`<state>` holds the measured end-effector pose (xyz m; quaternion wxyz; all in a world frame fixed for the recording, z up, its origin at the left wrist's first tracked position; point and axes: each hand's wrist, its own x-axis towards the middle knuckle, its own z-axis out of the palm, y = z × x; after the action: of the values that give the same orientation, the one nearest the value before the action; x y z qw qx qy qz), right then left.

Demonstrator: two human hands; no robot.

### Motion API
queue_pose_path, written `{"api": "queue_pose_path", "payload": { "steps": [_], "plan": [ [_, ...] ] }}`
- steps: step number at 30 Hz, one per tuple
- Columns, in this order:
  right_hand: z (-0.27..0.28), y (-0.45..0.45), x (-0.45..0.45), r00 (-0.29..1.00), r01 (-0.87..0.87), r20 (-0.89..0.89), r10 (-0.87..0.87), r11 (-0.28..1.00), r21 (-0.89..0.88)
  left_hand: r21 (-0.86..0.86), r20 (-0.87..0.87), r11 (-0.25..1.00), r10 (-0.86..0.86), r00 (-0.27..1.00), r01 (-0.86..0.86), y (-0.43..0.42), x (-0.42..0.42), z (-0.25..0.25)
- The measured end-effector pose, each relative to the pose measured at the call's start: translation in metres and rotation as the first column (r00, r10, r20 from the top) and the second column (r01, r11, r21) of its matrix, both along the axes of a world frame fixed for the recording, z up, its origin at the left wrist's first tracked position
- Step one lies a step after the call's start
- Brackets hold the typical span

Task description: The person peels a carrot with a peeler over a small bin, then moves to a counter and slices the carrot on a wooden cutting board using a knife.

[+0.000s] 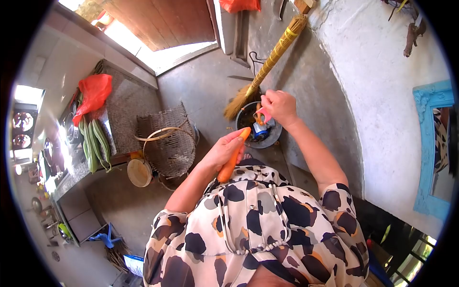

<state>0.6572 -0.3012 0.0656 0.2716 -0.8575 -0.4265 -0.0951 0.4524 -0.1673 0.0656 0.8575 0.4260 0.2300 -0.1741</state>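
Note:
My left hand [223,152] is closed around an orange carrot [229,167], which slants up and away from my body in front of my shirt. My right hand [281,106] grips a pink peeler [264,115], raised to the right of the carrot and apart from it. Orange peel seems to hang by the peeler's head. Below both hands stands a round bucket [271,141] with scraps and a blue-and-white wrapper [260,130] in it.
A straw broom [275,57] leans behind the bucket. To the left are a woven basket [167,148], a whitish bucket [139,173] and a counter [129,103] with long green gourds [95,143] and a red plastic bag [93,95]. A blue-framed mirror [423,158] stands right.

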Motion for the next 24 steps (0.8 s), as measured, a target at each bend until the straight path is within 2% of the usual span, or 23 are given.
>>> {"api": "queue_pose_path", "payload": {
  "steps": [5, 9, 13, 16, 20, 23, 24],
  "plan": [
    [-0.007, 0.011, -0.02, 0.985, -0.165, 0.06, 0.161, 0.984, 0.064, 0.142, -0.017, 0.99, -0.021, 1.0, 0.023, -0.001, 0.009, 0.003],
    [-0.015, 0.001, -0.003, 0.996, 0.041, 0.078, -0.035, 0.997, -0.069, 0.208, 0.015, 0.976, -0.066, 0.998, 0.061, 0.005, 0.006, 0.002],
    [-0.003, 0.001, -0.017, 0.999, 0.032, -0.016, -0.031, 0.999, 0.015, 0.332, 0.05, 0.942, -0.078, 0.996, 0.057, 0.006, 0.002, -0.007],
    [0.0, 0.009, -0.038, 0.999, -0.026, -0.021, 0.026, 1.0, 0.017, 0.397, 0.175, 0.916, -0.004, 0.984, -0.067, 0.001, 0.001, -0.021],
    [-0.027, 0.001, -0.018, 0.995, 0.036, 0.097, -0.035, 0.999, -0.013, 0.452, 0.143, 0.891, -0.015, 0.99, -0.052, 0.005, 0.001, -0.015],
    [-0.025, -0.008, -0.013, 0.991, 0.133, -0.009, -0.133, 0.991, -0.032, 0.438, 0.172, 0.893, 0.03, 0.985, -0.103, 0.002, -0.003, -0.012],
    [-0.02, -0.009, -0.015, 0.993, 0.112, -0.041, -0.112, 0.994, 0.007, 0.44, 0.181, 0.889, 0.049, 0.982, -0.125, 0.002, -0.001, -0.014]
  ]
}}
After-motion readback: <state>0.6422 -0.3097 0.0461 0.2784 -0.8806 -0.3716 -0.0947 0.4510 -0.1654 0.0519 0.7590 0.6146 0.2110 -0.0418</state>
